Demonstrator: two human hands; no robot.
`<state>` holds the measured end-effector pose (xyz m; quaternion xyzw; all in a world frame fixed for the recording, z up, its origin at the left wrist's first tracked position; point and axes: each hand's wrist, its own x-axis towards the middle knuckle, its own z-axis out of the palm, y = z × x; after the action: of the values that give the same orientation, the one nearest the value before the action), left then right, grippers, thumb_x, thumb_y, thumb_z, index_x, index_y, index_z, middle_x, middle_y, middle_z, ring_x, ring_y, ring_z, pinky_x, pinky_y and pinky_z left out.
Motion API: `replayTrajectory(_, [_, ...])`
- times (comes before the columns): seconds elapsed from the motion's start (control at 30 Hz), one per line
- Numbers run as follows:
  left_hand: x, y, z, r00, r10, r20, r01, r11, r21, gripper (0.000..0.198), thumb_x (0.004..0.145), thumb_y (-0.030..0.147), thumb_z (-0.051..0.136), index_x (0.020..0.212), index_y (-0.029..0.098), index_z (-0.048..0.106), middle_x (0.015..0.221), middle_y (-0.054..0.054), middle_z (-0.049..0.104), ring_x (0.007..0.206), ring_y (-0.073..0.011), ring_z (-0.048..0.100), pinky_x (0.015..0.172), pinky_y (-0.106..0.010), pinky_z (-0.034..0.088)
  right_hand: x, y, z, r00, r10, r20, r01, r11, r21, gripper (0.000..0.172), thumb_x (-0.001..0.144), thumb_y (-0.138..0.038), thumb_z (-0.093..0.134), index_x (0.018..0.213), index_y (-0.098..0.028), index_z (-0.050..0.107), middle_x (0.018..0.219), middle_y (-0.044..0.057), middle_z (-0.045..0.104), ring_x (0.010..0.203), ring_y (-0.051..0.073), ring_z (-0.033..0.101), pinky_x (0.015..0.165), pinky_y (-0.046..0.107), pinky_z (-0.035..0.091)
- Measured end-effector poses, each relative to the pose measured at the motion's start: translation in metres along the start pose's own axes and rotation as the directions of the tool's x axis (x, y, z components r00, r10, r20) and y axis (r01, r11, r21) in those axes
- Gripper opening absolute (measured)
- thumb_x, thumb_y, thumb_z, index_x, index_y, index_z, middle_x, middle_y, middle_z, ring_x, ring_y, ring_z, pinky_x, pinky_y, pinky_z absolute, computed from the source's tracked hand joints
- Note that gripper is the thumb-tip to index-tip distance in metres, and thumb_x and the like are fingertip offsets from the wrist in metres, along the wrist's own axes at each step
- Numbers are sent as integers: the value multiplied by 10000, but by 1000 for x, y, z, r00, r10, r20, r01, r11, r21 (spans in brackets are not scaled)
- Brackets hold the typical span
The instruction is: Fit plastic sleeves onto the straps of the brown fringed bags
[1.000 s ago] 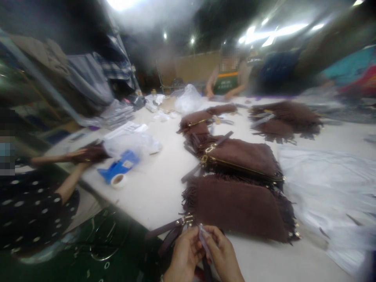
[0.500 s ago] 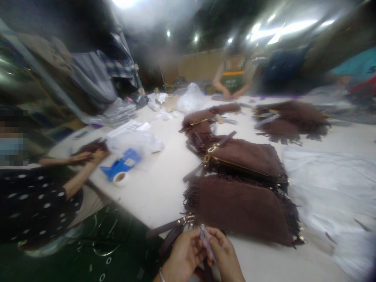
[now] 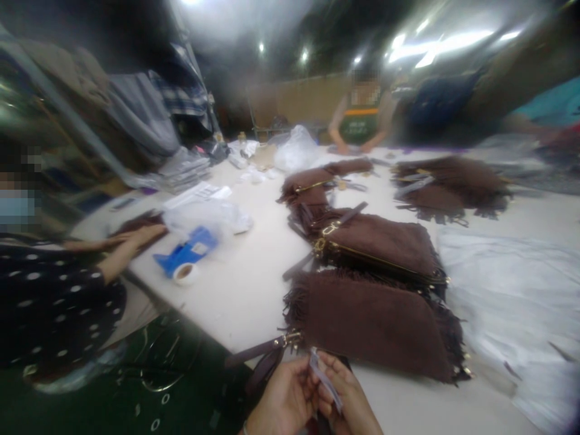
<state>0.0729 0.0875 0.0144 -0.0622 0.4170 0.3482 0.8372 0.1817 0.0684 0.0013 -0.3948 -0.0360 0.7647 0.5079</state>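
At the bottom edge my left hand [image 3: 283,405] and my right hand [image 3: 351,403] meet, both pinching a small pale slip, perhaps a tag or plastic wrap [image 3: 324,379]. Just beyond them lies a brown suede fringed bag [image 3: 371,320] with a gold clasp and a brown strap [image 3: 260,353] trailing off the table edge. More brown fringed bags [image 3: 376,241] are stacked behind it.
White table [image 3: 244,284] with a blue tape dispenser [image 3: 185,257], clear plastic bags [image 3: 208,214], white sheets [image 3: 512,290] at the right, further bags [image 3: 448,181]. A person in dotted sleeves [image 3: 58,296] works at the left; another person [image 3: 362,118] sits at the far end.
My hands have dropped slightly in the frame, still pinching the slip. The person at the left has shifted their hands on a brown piece.
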Motion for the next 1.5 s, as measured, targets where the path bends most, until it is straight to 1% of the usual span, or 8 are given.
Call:
replayTrajectory(0.13, [1,-1,-1,1000,7,-10,-7,1000,-13,88,762,159,608,683,122,594,556,-27,607,510,-140,597,546,-237,440,0,0,0,1000,28,-2,-28,998,47,509,545,-342,885,916,-165,585,572,-50,581,363,-11,331,365,110,186])
replayTrajectory(0.33, [0,1,1,1000,-12,1,12,998,59,205,751,179,611,565,157,528,530,-36,603,504,-155,610,536,-246,454,-2,-1,5,998,57,16,-58,992,110,471,543,-279,892,877,-163,580,586,-60,577,366,-25,311,363,89,196])
replayTrajectory(0.63, [-4,9,0,995,-81,60,78,996,46,184,785,216,641,632,128,592,524,-22,603,490,-141,593,572,-259,470,-3,0,5,996,76,47,-82,989,123,391,544,-277,894,750,-129,596,616,-40,587,375,-26,304,347,97,219])
replayTrajectory(0.77, [-4,11,1,997,-66,30,64,997,34,161,814,173,606,664,115,609,482,-10,569,461,-119,566,578,-237,468,-3,0,7,996,82,34,-85,989,124,387,552,-288,892,756,-130,602,558,-68,525,378,-21,309,364,101,248])
replayTrajectory(0.9, [4,10,-7,999,-13,35,9,995,102,157,816,190,619,683,106,619,498,-14,571,465,-108,558,548,-207,452,-4,2,10,999,43,27,-45,996,81,407,540,-339,892,696,-131,578,583,-45,575,357,-34,264,341,101,180])
replayTrajectory(1.0, [6,11,-9,995,50,91,-64,985,162,126,807,189,635,716,102,635,514,-4,563,473,-92,543,543,-186,435,-5,3,11,999,37,0,-37,998,59,431,525,-360,894,709,-143,570,573,-36,598,345,-28,270,333,107,146])
replayTrajectory(1.2, [-1,18,2,971,74,228,-127,965,229,72,765,143,653,712,95,649,561,-7,567,490,-78,499,554,-194,417,-8,2,11,998,43,-45,-42,999,12,480,519,-399,889,760,-159,551,574,-42,610,323,-20,275,320,114,123])
replayTrajectory(1.5, [-8,19,8,954,37,298,-96,978,187,124,789,154,568,755,76,659,653,-44,599,565,-103,512,619,-227,411,-9,1,7,998,65,-9,-65,998,22,458,559,-383,880,781,-164,545,573,-49,600,321,-22,267,320,114,109])
